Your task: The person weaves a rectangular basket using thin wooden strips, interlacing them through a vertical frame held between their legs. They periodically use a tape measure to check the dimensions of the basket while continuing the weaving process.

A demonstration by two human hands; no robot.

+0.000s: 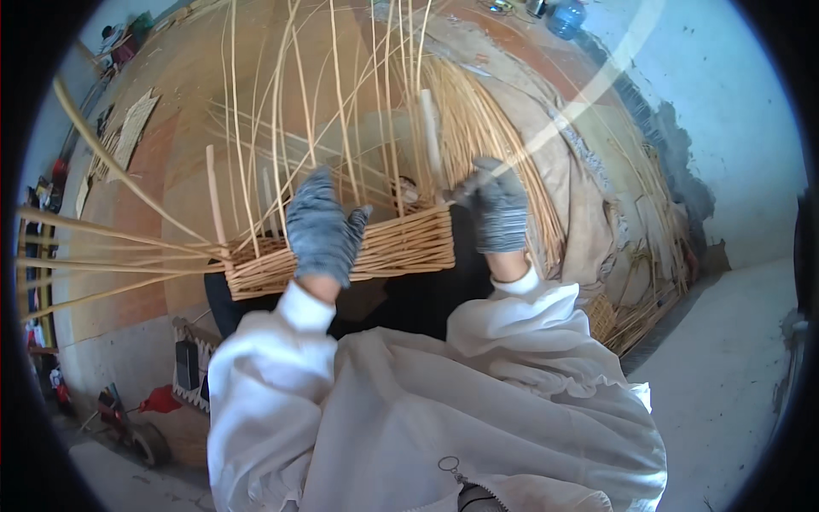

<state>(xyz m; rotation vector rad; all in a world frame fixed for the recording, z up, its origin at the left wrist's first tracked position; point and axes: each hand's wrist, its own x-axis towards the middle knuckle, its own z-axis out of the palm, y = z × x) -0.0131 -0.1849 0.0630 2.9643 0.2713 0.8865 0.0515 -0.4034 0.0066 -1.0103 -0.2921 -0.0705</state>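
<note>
A partly woven wicker basket (341, 260) lies across my lap, its tan side wall facing me. Thin upright willow rods (277, 128) rise from it, with thicker stakes (216, 196) at the corners. My left hand (322, 226), in a grey striped glove, lies against the wall with fingers stretched over the rim and thumb apart. Beyond the basket's right end, my right hand (499, 205), gloved alike, is closed on a pale willow strand (589, 94). That strand sweeps to the upper right and is blurred. The right fingertips are partly smeared by motion.
A big bundle of long willow rods (486, 128) lies on cloth (580, 196) to the right. More rods (111, 247) stick out from the basket's left end. A blue water jug (565, 19) stands by the right wall. Tools and a small wheel (149, 444) are at lower left.
</note>
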